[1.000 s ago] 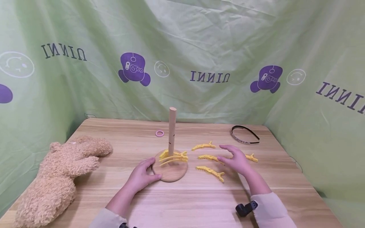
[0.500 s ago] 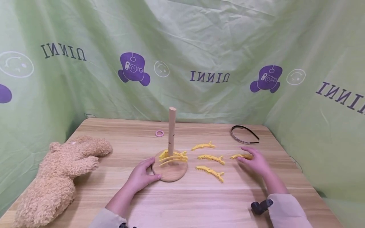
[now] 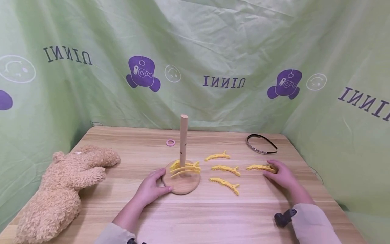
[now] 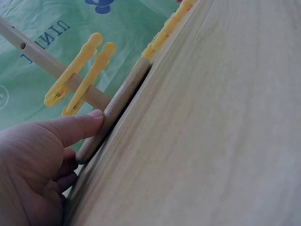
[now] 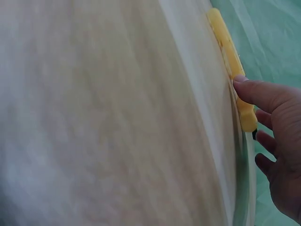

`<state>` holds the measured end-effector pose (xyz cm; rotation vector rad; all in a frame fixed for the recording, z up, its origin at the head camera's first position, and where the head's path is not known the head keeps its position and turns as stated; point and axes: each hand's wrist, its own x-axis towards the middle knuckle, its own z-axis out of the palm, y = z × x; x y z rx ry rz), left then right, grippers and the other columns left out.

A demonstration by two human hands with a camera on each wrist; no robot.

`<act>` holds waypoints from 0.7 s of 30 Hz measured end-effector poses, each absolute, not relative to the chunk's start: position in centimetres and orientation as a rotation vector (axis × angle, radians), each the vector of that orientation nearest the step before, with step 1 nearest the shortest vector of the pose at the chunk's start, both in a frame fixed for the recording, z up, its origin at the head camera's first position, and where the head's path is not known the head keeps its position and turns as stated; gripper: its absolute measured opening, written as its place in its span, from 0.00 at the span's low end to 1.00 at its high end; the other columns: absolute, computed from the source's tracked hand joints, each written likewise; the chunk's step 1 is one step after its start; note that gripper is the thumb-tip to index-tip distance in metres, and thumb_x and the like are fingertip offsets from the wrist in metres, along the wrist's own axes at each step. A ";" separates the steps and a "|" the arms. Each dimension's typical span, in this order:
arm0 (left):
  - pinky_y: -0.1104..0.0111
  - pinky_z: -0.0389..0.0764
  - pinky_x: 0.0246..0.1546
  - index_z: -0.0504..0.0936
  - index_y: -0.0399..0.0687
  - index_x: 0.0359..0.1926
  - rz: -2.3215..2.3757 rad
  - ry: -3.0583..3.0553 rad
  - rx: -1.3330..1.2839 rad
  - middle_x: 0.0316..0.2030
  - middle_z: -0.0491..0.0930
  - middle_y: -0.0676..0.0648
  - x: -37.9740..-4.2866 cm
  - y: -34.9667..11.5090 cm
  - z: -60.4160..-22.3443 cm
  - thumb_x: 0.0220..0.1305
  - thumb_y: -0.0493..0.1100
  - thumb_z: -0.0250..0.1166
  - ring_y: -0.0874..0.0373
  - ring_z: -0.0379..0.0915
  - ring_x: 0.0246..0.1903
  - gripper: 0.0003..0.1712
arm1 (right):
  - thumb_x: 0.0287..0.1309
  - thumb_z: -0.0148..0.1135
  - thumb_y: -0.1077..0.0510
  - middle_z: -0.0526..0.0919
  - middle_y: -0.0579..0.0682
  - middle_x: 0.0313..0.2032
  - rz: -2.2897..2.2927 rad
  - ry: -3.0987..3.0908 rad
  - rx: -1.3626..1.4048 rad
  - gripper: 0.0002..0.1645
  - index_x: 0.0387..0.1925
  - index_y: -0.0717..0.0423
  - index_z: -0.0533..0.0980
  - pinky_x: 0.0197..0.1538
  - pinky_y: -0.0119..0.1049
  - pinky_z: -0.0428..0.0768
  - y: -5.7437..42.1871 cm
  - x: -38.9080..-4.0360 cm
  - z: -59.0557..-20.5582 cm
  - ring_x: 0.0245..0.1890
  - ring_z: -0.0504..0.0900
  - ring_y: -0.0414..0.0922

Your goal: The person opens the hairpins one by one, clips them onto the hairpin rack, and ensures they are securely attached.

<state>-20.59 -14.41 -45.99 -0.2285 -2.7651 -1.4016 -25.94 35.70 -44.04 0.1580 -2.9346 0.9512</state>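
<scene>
At three o'clock from the stand, well out: the far yellow clip [image 3: 258, 167], glossy and bumpy-backed, is met at its tail by the right hand [image 3: 283, 174]. The thumb is laid against it, the other fingers bent alongside; whether the clip is clamped cannot be told, the forefinger being partly hidden. Over to the round wooden base [image 3: 182, 187], smooth and blunt-edged: its rim is gripped by the left hand [image 3: 152, 189], clamped between thumb at eight o'clock and fingers nearer ten. The slim post [image 3: 183, 142], small holes bored in it, is crossed near its foot by two curved mounted clips [image 3: 191, 168]. Between base and far clip, three knobbly loose clips [image 3: 224, 168] are spread from two o'clock to just past three on the wood-grained tabletop [image 3: 207, 220]. Farther out at two, a glittery black hairband [image 3: 259, 151] is seen; just before twelve, a thin pink ring [image 3: 170, 145]; at nine, a curly plush toy [image 3: 61, 196]. Behind, creased green cloth [image 3: 195, 105] is hung, purple-printed.
</scene>
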 end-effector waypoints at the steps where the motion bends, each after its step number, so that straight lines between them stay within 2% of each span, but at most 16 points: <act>1: 0.47 0.61 0.71 0.70 0.30 0.65 -1.399 -2.765 -0.230 0.66 0.69 0.31 -20.6 -14.4 -46.0 0.48 0.45 0.78 0.36 0.61 0.68 0.45 | 0.59 0.67 0.51 0.62 0.77 0.65 0.943 -2.942 0.163 0.42 0.65 0.74 0.63 0.69 0.67 0.58 35.9 -25.9 -44.1 0.66 0.60 0.73; 7: 0.47 0.61 0.71 0.70 0.30 0.64 -1.386 -2.756 -0.239 0.65 0.69 0.31 -20.7 -14.4 -46.2 0.48 0.45 0.77 0.36 0.62 0.68 0.45 | 0.63 0.63 0.54 0.67 0.76 0.62 0.902 -2.974 0.151 0.37 0.65 0.73 0.64 0.66 0.66 0.64 36.3 -25.8 -44.2 0.63 0.66 0.73; 12: 0.47 0.61 0.71 0.70 0.29 0.64 -1.392 -2.748 -0.241 0.65 0.70 0.31 -20.8 -14.5 -46.3 0.48 0.45 0.77 0.36 0.62 0.68 0.45 | 0.62 0.62 0.59 0.69 0.76 0.62 0.894 -2.984 0.147 0.34 0.64 0.73 0.65 0.65 0.66 0.64 36.5 -25.6 -44.0 0.62 0.66 0.72; 21: 0.47 0.61 0.71 0.70 0.29 0.64 -1.391 -2.757 -0.242 0.65 0.69 0.31 -20.7 -14.5 -46.1 0.48 0.45 0.78 0.36 0.62 0.68 0.45 | 0.61 0.64 0.56 0.73 0.75 0.58 0.825 -3.005 0.145 0.30 0.59 0.71 0.71 0.62 0.67 0.67 36.4 -25.4 -43.9 0.60 0.69 0.72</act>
